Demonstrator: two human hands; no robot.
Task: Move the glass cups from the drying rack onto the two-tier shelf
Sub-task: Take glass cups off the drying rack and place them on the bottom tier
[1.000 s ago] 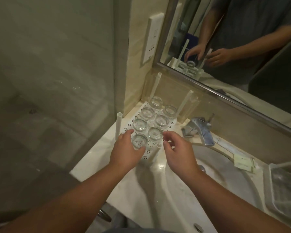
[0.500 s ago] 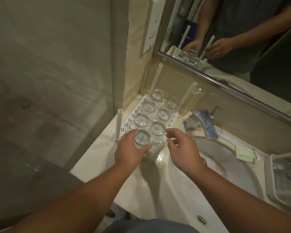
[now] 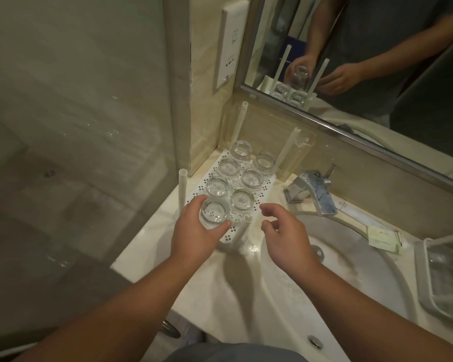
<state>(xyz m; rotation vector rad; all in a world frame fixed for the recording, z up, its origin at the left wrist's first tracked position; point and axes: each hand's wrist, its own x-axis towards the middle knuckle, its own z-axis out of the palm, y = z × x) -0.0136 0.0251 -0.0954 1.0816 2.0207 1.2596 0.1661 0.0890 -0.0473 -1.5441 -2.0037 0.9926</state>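
Glass cup [image 3: 215, 214], upside down, wrapped by fingers and thumb of the left hand [image 3: 194, 231] at the near left corner of the white perforated rack [image 3: 266, 188]; looks raised a little off the tray, which the mirror [image 3: 351, 61] reflection also suggests. Grip closed round the cup's side wall, base facing up, palm on the left and near side, thumb on the near right. Right hand [image 3: 283, 231] just to the right of it, fingers loosely curled, holding nothing, near the white post [image 3: 242, 231] at the rack's near right corner.

Best done, probably, by lifting straight up until clear of that post and of the neighbouring cup [image 3: 242, 201], then carrying away without tilting hard; wet glass may slip, so a firm wrap low on the wall, perhaps with support from the free hand. Watch the tall post [image 3: 182, 186] at the left corner too.

Five more cups [image 3: 251, 178] on the rack beyond, in two rows running toward the far wall. Tap [image 3: 311, 189] and sink [image 3: 351, 270] to the right. A clear lidded box [image 3: 442, 278] at the far right edge. Whether the shelf is in view cannot be told.
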